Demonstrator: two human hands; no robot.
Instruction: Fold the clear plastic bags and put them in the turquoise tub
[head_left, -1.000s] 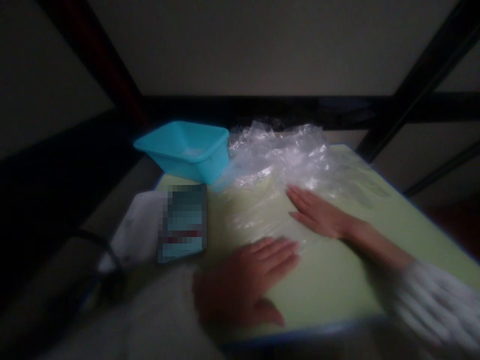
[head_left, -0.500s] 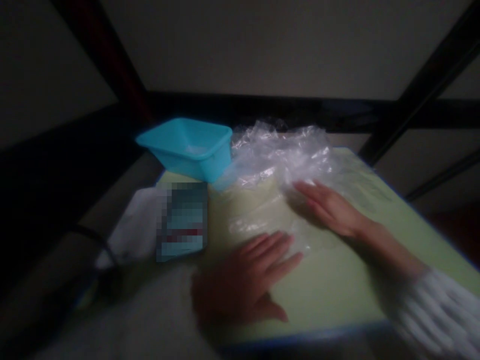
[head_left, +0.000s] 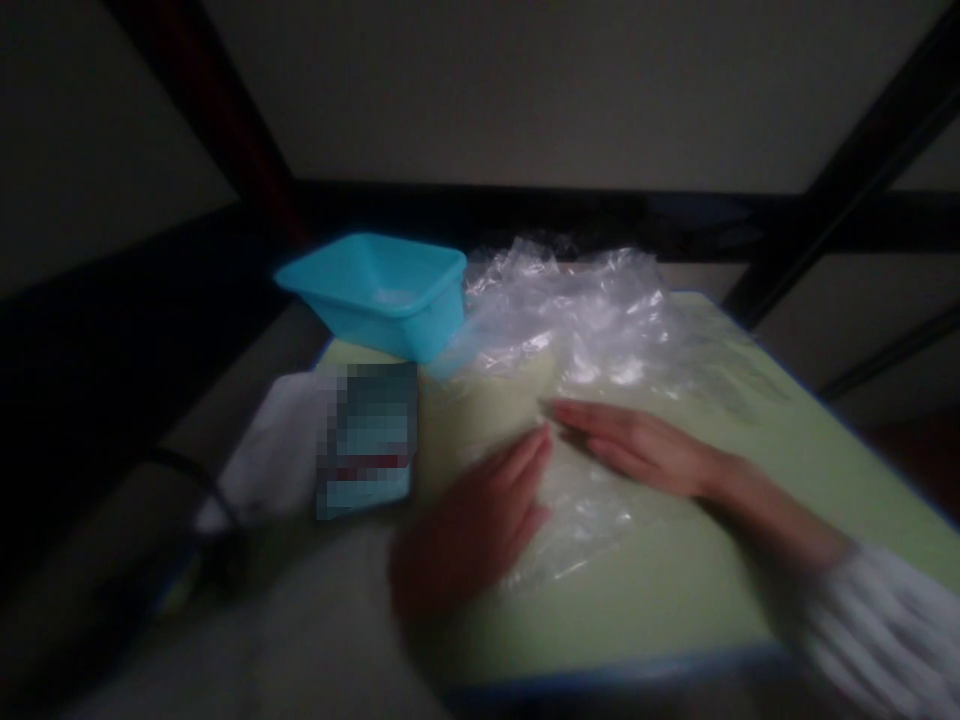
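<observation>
A sheet of clear crinkled plastic (head_left: 592,330) lies over the far half of a pale green table top (head_left: 675,590). My right hand (head_left: 637,445) rests flat on the plastic, fingers stretched out toward the left. My left hand (head_left: 472,530) lies flat beside it on the plastic's near edge, fingers pointing away from me, its fingertips almost touching those of the right hand. Neither hand grips anything. The picture is dim and blurred.
A turquoise plastic tub (head_left: 379,292) stands at the table's far left corner, touching the plastic. A small card or packet (head_left: 367,440) lies on white cloth (head_left: 270,460) at the left edge. Dark frame bars (head_left: 847,160) cross behind. A dark cable (head_left: 202,500) loops at lower left.
Both hands slid over the plastic: the right hand moved left and toward me, the left hand moved forward, so the fingertips now nearly meet. The plastic under them has shifted.
</observation>
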